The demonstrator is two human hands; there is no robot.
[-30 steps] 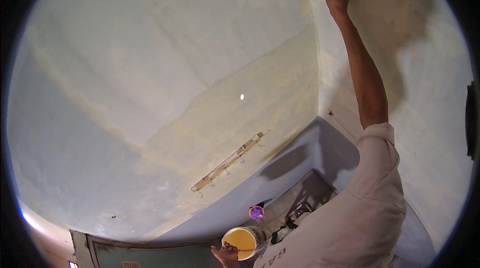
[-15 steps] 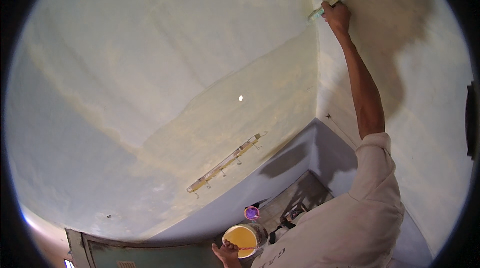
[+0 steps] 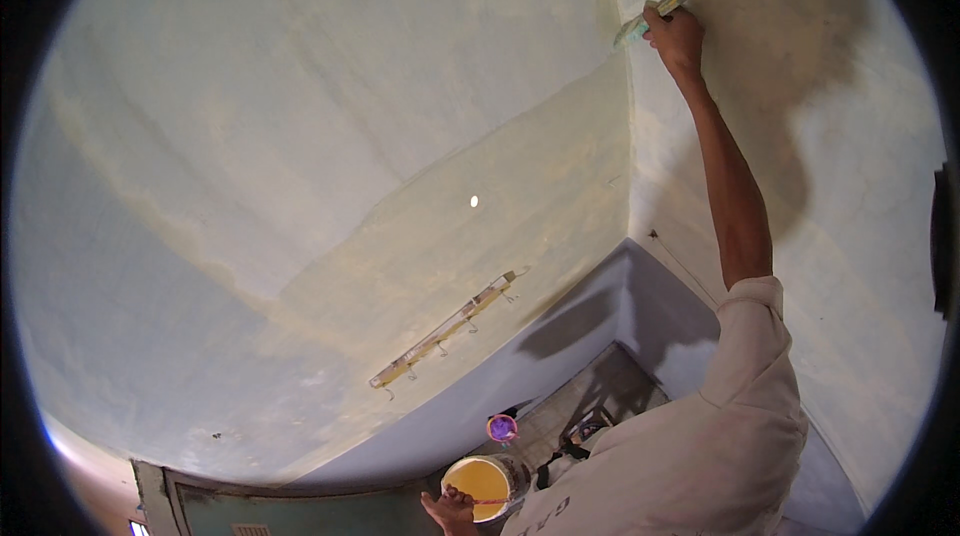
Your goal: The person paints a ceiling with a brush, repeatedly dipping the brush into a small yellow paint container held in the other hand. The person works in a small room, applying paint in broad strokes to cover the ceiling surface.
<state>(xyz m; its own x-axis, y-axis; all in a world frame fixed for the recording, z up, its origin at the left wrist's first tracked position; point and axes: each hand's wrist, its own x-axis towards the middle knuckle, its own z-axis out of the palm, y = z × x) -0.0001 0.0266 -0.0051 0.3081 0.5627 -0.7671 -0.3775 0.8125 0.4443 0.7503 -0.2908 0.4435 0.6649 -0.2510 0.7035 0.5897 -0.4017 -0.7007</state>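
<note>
Head view, upper right of the frame: right hand [image 3: 678, 36] clenched around a paintbrush [image 3: 655, 16], bristles pressed to the wall [image 3: 860, 236] just beside the corner where two faces meet. Bottom centre: left hand [image 3: 450, 511] gripping a small paint pot [image 3: 485, 484] of yellow paint by its rim, held low near the chest. Mid-frame: a long fixture rail [image 3: 445, 331] bare on the adjoining wall face. Best handled, by the look of it, with short, even strokes drawn away from the corner line, brush lightly loaded, pot kept level against drips.
</note>
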